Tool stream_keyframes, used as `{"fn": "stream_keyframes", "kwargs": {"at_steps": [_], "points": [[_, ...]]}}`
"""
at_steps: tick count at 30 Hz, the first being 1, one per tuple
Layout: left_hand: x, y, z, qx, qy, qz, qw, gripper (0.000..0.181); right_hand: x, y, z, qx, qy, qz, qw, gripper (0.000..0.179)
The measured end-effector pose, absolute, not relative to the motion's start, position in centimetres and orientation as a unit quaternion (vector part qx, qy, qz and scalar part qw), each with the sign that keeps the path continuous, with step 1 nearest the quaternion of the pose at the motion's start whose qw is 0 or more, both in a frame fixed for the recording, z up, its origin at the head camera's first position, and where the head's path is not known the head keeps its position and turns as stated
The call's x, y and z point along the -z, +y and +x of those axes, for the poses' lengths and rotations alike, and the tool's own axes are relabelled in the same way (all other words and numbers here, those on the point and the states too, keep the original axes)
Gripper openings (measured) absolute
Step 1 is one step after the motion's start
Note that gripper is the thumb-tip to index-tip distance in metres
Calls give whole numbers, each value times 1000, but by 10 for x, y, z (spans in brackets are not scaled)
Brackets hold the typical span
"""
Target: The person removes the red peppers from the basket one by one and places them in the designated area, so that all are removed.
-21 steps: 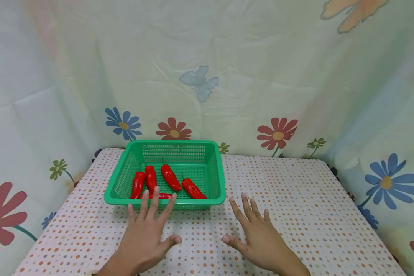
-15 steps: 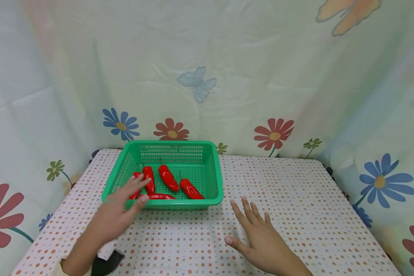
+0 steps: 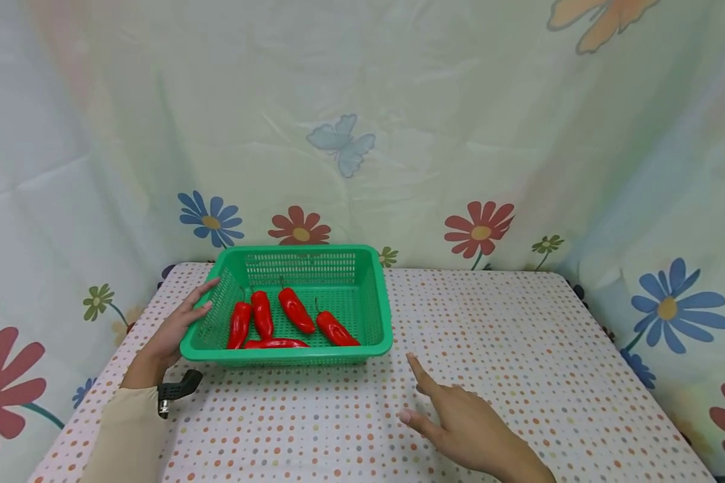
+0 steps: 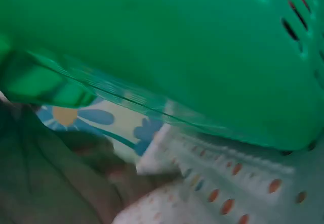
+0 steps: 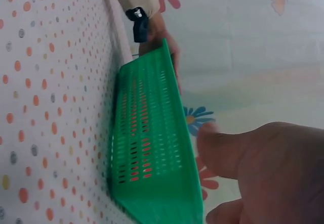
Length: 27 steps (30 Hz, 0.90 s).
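A green plastic basket (image 3: 302,353) with slotted sides stands on the dotted tablecloth, left of the middle. Inside lie several glossy red peppers (image 3: 296,310) with thin stems; one pepper (image 3: 276,343) lies crosswise along the front wall. My left hand (image 3: 172,332) is at the basket's left end, fingertips right at the rim. In the left wrist view the hand (image 4: 66,168) shows beneath the green side wall. My right hand (image 3: 465,429) hovers right of the basket's front corner, thumb and index finger spread, holding nothing. Its thumb (image 5: 223,148) overlaps the basket's rim in the right wrist view.
The white tablecloth (image 3: 489,322) with coloured dots extends to the right of the basket. A flowered curtain (image 3: 411,134) hangs behind the table and down both sides. A black device (image 3: 181,387) is strapped to the left wrist, below a beige sleeve (image 3: 127,429).
My left hand has swung left from in front of the basket to its left end. My right hand has turned slightly and stays right of the basket. The basket and peppers have not moved.
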State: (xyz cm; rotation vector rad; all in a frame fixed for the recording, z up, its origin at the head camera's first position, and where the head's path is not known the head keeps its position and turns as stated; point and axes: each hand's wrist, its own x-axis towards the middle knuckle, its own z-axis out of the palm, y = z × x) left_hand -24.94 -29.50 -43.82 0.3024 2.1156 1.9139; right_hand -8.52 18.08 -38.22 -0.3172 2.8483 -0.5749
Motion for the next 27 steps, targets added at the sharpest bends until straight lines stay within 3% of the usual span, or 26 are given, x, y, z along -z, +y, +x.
{"fn": "stream_keyframes", "kwargs": {"at_steps": [5, 10, 13, 17, 23, 27], "points": [[447, -289, -251, -694, 705, 105, 100, 51, 371, 168, -99, 219, 961, -152, 70, 80], [447, -285, -249, -703, 701, 96, 73, 50, 361, 145, -133, 331, 914, -231, 44, 63], [448, -286, -249, -702, 703, 94, 68, 50, 362, 128, -164, 431, 867, -240, 63, 47], [451, -287, -247, -699, 706, 90, 68, 51, 372, 102, -205, 498, 843, -185, 82, 30], [452, -287, -245, -692, 712, 91, 74, 52, 392, 75, -244, 408, 892, -167, 101, 27], [450, -287, -247, -689, 716, 91, 70, 52, 399, 68, -256, 373, 904, -145, 147, 26]]}}
